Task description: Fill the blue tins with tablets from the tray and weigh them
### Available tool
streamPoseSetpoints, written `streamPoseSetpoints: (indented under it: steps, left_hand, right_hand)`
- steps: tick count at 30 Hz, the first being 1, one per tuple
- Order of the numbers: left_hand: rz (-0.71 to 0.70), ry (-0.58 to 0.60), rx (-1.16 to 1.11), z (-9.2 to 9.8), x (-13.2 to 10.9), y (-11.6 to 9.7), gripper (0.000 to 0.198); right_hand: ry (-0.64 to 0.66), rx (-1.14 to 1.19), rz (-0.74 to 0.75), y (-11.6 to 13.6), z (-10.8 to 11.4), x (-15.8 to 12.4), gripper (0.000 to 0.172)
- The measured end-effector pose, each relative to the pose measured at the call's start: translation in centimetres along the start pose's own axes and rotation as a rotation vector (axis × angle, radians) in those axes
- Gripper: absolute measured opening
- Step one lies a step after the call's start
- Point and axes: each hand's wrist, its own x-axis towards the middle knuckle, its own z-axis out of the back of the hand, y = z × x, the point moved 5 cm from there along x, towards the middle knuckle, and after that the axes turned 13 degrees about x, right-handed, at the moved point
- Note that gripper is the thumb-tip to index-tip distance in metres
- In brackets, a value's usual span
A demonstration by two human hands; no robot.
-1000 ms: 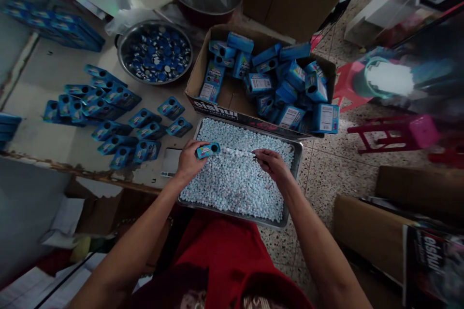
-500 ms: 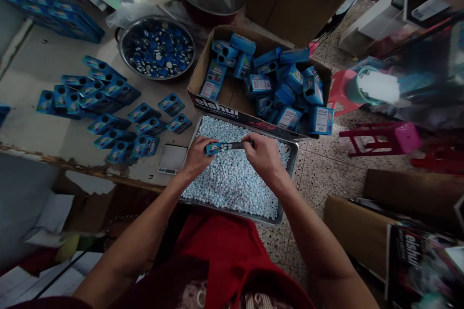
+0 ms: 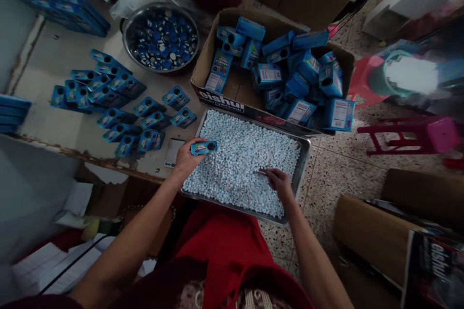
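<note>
My left hand (image 3: 186, 157) is closed round a small blue candy box (image 3: 203, 147) with a round hole in its top, held over the left edge of a metal tray (image 3: 305, 159). The tray is full of small pale blue and white candies (image 3: 239, 164). My right hand (image 3: 277, 181) rests on the candies at the tray's right side, its fingers curled down into the pile. What those fingers hold is hidden.
Several filled blue boxes (image 3: 119, 101) lie in rows on the worn table (image 3: 54, 67) to the left. A metal bowl of blue caps (image 3: 161, 38) stands behind them. A cardboard carton (image 3: 213, 91) with blue boxes sits beyond the tray. Pink stools (image 3: 406, 137) stand on the right.
Both hands met at the blue box half a second ago. Now my right hand has dropped away onto the candies at the tray's right, while my left hand keeps the box.
</note>
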Motion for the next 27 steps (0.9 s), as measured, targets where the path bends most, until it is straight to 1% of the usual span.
streamPoseSetpoints:
  steps: [2,4,5,7,9,11,14,16,19,22,25,27]
  left_hand:
    - [0.020,-0.018,0.041,0.1,-0.6,-0.3,0.043]
    - [0.039,-0.033,0.084,0.3,-1.1,-0.6,0.045]
    - [0.039,-0.043,0.113,0.5,-1.2,-0.8,0.045]
    - [0.014,-0.066,0.185,0.7,-1.4,-1.1,0.046]
    - [-0.030,-0.078,0.248,0.7,-1.4,-1.4,0.046]
    - [-0.070,-0.070,0.272,0.4,-1.3,-1.8,0.047]
    - [-0.099,-0.055,0.254,-0.2,-1.2,-2.6,0.050]
    - [-0.107,-0.053,0.230,-0.6,-1.3,-3.1,0.051]
    - [-0.107,-0.046,0.184,-1.2,-1.4,-3.5,0.048]
    - [-0.116,-0.034,0.134,-1.9,-1.3,-3.5,0.049]
    - [-0.116,-0.021,0.102,-2.6,-1.2,-3.4,0.051]
    - [-0.107,-0.026,0.091,-2.9,-1.1,-3.2,0.050]
  right_hand:
    - [0.037,0.091,-0.040,-1.9,-3.8,1.3,0.035]
    - [0.067,0.144,-0.064,-2.4,-6.3,2.1,0.036]
    - [0.087,0.162,-0.075,-2.1,-6.9,2.3,0.038]
    - [0.119,0.183,-0.089,-1.0,-6.8,2.1,0.042]
    - [0.159,0.196,-0.092,0.9,-6.1,1.4,0.047]
    - [0.218,0.215,-0.072,3.3,-5.8,0.7,0.049]
    - [0.289,0.213,-0.009,7.4,-6.7,-0.3,0.045]
    - [0.295,0.148,0.047,10.0,-7.8,-0.8,0.041]
    - [0.262,-0.052,0.174,13.4,-9.2,-1.8,0.030]
    - [0.204,-0.296,0.339,16.1,-10.3,-3.1,0.018]
    - [0.158,-0.517,0.481,18.2,-11.7,-4.5,0.013]
    - [0.134,-0.614,0.541,19.2,-12.7,-5.4,0.014]
